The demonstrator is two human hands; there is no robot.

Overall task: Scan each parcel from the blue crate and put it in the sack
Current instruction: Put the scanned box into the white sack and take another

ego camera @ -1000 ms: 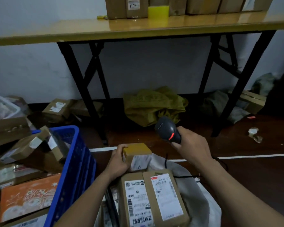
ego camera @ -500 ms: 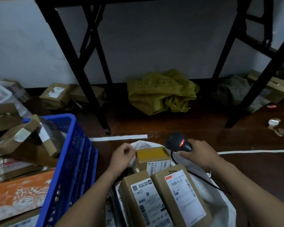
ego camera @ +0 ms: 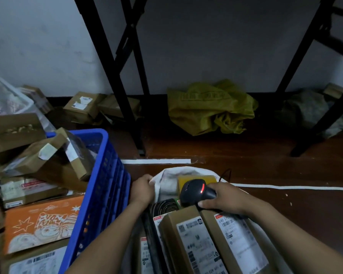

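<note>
Your left hand sits at lower centre of the frame, its grip curled over the white rim of the sack, just right of the blue crate, which is piled with parcels. Your right hand has its grip wrapped round the black scanner, red light glowing, over the sack's mouth. The small yellow-topped parcel lies inside the sack just beyond the scanner; two labelled brown boxes lie nearer the bottom edge.
</note>
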